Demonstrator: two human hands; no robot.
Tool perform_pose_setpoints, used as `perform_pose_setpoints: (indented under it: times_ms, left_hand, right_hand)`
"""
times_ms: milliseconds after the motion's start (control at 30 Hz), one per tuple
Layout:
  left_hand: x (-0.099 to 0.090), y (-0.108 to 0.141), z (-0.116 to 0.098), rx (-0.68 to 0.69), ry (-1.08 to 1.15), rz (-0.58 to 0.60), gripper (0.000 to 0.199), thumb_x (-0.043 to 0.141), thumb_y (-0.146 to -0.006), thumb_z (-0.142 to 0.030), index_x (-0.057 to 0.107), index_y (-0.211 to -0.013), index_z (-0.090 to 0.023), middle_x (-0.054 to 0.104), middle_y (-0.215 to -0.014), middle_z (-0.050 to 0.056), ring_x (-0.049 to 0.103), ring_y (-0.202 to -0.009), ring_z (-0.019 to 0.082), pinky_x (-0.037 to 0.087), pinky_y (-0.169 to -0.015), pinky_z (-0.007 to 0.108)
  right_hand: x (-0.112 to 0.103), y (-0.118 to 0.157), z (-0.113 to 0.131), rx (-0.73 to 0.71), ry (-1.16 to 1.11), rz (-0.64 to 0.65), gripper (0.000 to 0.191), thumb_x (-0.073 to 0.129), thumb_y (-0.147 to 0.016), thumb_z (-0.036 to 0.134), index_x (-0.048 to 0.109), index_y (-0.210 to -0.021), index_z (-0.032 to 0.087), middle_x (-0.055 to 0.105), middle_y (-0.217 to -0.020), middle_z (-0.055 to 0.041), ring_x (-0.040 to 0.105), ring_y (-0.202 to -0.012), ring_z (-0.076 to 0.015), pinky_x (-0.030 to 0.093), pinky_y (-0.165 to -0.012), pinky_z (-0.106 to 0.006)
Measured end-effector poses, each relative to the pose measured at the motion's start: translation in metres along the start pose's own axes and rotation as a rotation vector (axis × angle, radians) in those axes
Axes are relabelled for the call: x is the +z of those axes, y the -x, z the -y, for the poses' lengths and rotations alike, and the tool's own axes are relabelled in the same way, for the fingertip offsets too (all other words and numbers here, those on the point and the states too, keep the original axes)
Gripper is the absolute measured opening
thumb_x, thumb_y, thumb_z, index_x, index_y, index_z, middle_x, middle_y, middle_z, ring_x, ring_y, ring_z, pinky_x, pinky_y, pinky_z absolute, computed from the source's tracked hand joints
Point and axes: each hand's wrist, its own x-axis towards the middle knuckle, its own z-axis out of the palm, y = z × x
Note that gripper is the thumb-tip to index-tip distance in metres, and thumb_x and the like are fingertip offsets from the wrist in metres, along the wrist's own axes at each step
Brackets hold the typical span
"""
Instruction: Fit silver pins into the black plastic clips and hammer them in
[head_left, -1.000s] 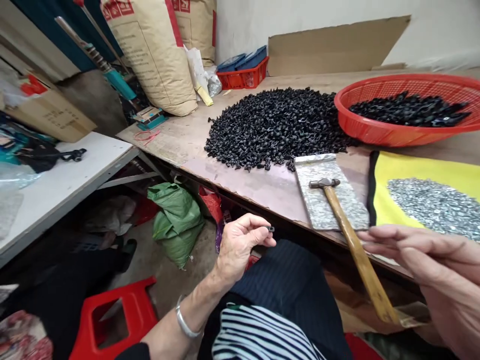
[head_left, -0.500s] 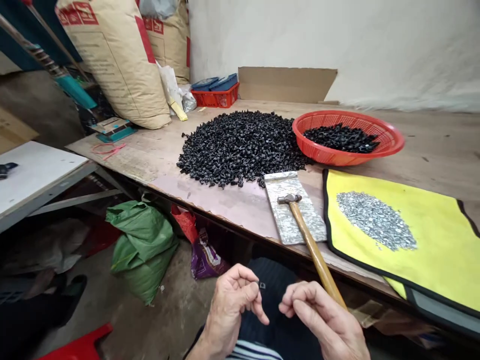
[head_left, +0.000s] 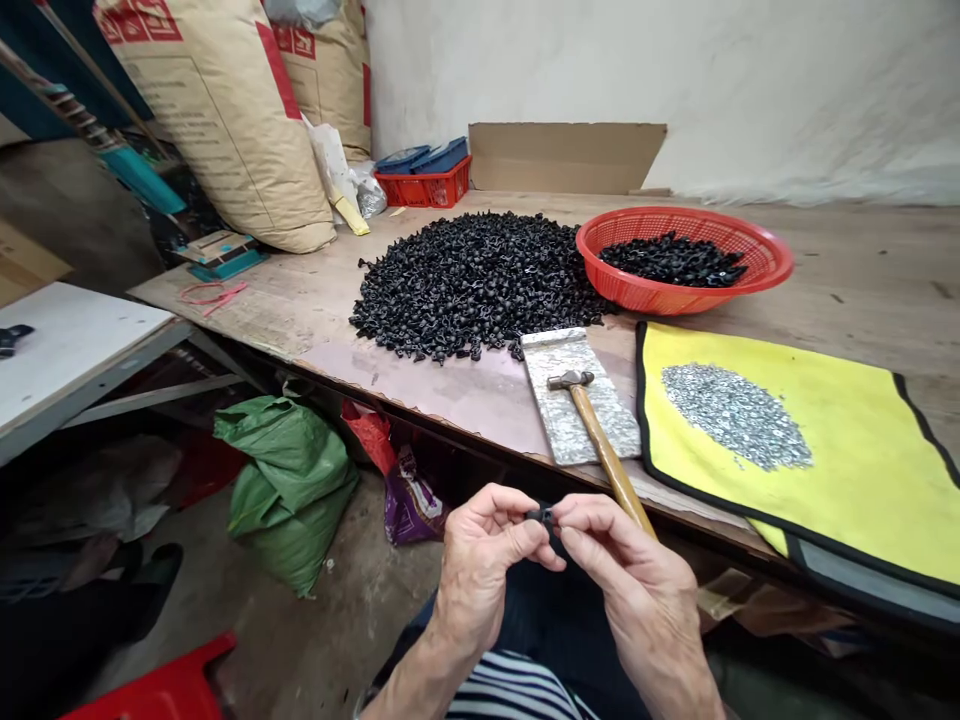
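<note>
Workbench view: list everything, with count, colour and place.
table: one, pale wood, across the view
black parts: many, black, heap on table
basket: one, red, on table, holding more black parts
mat: one, yellow, on table at right
silver bits: many, silver, heap on mat
metal plate: one, silver, table's front edge
hammer: one, brown handle, lying on plate
paper sacks: two, tan, behind table
crate: one, red, table's back
green sack: one, green, floor below table
stool: one, red, floor at lower left
left hand: one, pinching small black part
right hand: one, pinching same part

White plaster wall [head_left: 750, 80], long wooden workbench [head_left: 862, 260], concrete floor [head_left: 337, 610], white side table [head_left: 67, 350], red plastic stool [head_left: 157, 690]
</note>
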Motion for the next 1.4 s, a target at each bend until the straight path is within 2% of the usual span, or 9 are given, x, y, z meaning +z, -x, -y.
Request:
perform_pose_setpoints:
  times_ms: [333,533,800,900,1033,1133,1267,1400]
  left_hand:
    - [-0.003,0.011,0.006,0.042,-0.024,-0.027,0.01,0.071,-0.068,-0.015,0.063,-0.072,-0.012,0.063,-0.06,0.0,0.061,-0.052,0.012,0.051,-0.055,0.023]
    - [-0.006,0.014,0.01,0.045,0.011,-0.029,0.015,0.073,-0.064,-0.016,0.062,-0.072,-0.012,0.063,-0.059,0.0,0.061,-0.05,0.013,0.052,-0.052,0.025]
    - [-0.01,0.017,0.015,0.019,0.028,-0.012,0.013,0.072,-0.062,-0.015,0.062,-0.07,-0.012,0.063,-0.053,0.001,0.06,-0.047,0.015,0.053,-0.05,0.029]
    - [-0.011,0.017,0.015,0.006,-0.005,-0.005,0.011,0.07,-0.063,-0.014,0.062,-0.069,-0.011,0.063,-0.05,0.002,0.06,-0.045,0.015,0.052,-0.05,0.027]
    - [-0.015,0.019,0.015,0.007,-0.048,0.045,0.008,0.07,-0.062,-0.013,0.063,-0.066,-0.012,0.065,-0.052,0.003,0.062,-0.047,0.016,0.051,-0.051,0.026]
    - [-0.019,0.021,0.014,0.012,-0.081,0.076,0.007,0.07,-0.059,-0.011,0.064,-0.063,-0.012,0.064,-0.052,0.002,0.062,-0.047,0.015,0.05,-0.05,0.025]
    - [-0.022,0.023,0.018,-0.015,-0.104,0.121,0.004,0.068,-0.061,-0.012,0.064,-0.063,-0.011,0.065,-0.053,0.004,0.061,-0.047,0.016,0.049,-0.049,0.025]
    - [-0.02,0.022,0.024,-0.009,-0.076,0.157,0.004,0.066,-0.063,-0.012,0.062,-0.063,-0.011,0.066,-0.054,0.006,0.061,-0.048,0.016,0.049,-0.049,0.025]
  right_hand:
    - [0.01,0.003,-0.006,0.106,-0.056,0.0,0.009,0.066,-0.073,0.028,0.066,-0.069,0.02,0.063,-0.079,-0.0017,0.059,-0.071,-0.0132,0.048,-0.059,-0.021]
    - [0.007,0.004,-0.009,0.1,-0.021,-0.001,0.011,0.067,-0.071,0.027,0.065,-0.064,0.019,0.063,-0.081,-0.0029,0.058,-0.078,-0.0149,0.048,-0.066,-0.022]
    - [0.002,0.002,-0.006,0.114,0.025,0.089,0.01,0.066,-0.07,0.025,0.064,-0.062,0.019,0.062,-0.079,-0.0022,0.056,-0.079,-0.0155,0.045,-0.071,-0.025]
    - [-0.001,-0.002,-0.004,0.217,-0.006,0.149,0.01,0.069,-0.065,0.025,0.063,-0.061,0.017,0.063,-0.076,-0.0028,0.057,-0.075,-0.0158,0.045,-0.068,-0.026]
    - [-0.006,-0.005,-0.002,0.427,-0.086,0.225,0.014,0.073,-0.059,0.025,0.066,-0.068,0.016,0.061,-0.064,-0.0004,0.053,-0.056,-0.0121,0.042,-0.055,-0.025]
    - [-0.008,-0.001,-0.001,0.458,-0.106,0.258,0.014,0.074,-0.057,0.024,0.066,-0.065,0.016,0.062,-0.062,-0.0003,0.052,-0.053,-0.011,0.041,-0.054,-0.024]
    - [-0.007,0.011,-0.003,0.422,-0.088,0.174,0.013,0.074,-0.057,0.024,0.064,-0.056,0.015,0.06,-0.057,-0.0005,0.051,-0.051,-0.0107,0.039,-0.051,-0.024]
    - [-0.004,0.018,-0.006,0.459,-0.172,0.119,0.016,0.075,-0.055,0.023,0.062,-0.055,0.014,0.058,-0.052,-0.0003,0.052,-0.048,-0.012,0.041,-0.05,-0.025]
